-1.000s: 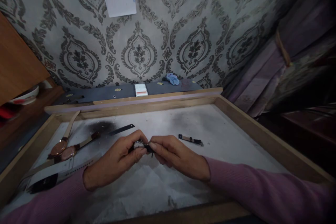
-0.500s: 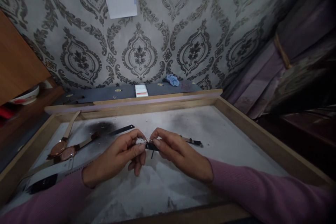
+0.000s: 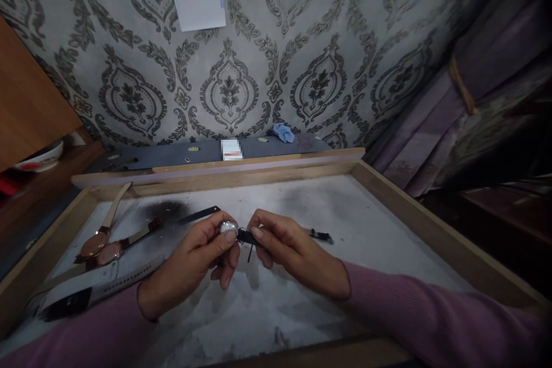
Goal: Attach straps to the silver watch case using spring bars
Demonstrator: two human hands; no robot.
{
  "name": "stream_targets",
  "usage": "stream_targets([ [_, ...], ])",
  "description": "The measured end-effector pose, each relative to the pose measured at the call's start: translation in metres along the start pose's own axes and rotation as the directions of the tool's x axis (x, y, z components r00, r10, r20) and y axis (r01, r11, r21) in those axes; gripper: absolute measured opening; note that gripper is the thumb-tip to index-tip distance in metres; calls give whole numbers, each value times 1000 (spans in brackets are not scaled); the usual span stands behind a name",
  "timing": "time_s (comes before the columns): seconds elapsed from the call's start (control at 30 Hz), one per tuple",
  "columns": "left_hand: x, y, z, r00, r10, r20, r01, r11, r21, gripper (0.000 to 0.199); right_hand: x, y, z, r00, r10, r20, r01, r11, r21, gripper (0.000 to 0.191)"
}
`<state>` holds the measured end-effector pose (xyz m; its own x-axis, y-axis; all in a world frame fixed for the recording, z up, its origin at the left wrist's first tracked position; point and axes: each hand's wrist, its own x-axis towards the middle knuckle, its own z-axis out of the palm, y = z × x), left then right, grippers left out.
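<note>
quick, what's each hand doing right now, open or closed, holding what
Left hand: closed, holding a small round watch.
Right hand: closed, pinching a black strap beside the watch.

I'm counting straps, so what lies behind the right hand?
Beyond the right hand, a small dark strap lies on the white tray floor. Only part of it shows; the hand appears to cover the rest.
</note>
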<state>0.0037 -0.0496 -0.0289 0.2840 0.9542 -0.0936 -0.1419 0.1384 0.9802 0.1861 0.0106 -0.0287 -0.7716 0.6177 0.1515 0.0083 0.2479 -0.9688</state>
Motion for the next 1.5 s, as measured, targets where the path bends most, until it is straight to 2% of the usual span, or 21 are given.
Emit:
stream_targets([
  [0.23, -1, 2, 7, 997, -41, -61, 33, 993, -116, 23, 0, 0, -1, 1000, 2, 14, -2, 999, 37, 37],
  [0.57, -2, 4, 10, 996, -55, -63, 45, 987, -152, 24, 0, -3, -2, 1000, -8, 10, 8, 999, 47, 33],
  [0.9, -2, 1, 9, 997, -47, -54, 39, 991, -132, 26, 0, -5, -4, 999, -14, 29, 14, 1000, -4, 35],
  [1.2, -3, 1, 6, 997, -74, -13, 73, 993, -90, 25, -1, -2, -4, 1000, -24, 19, 27, 991, -132, 32],
  [1.4, -2, -1, 1, 998, -55, 26, 54, 998, 16, 23, -3, -1, -3, 999, 19, 37, -13, 988, -152, 28],
  [1.5, -2, -3, 0, 999, -42, 33, 42, 999, -3, 21, -3, -2, -4, 998, 25, 52, -17, 987, -158, 27],
])
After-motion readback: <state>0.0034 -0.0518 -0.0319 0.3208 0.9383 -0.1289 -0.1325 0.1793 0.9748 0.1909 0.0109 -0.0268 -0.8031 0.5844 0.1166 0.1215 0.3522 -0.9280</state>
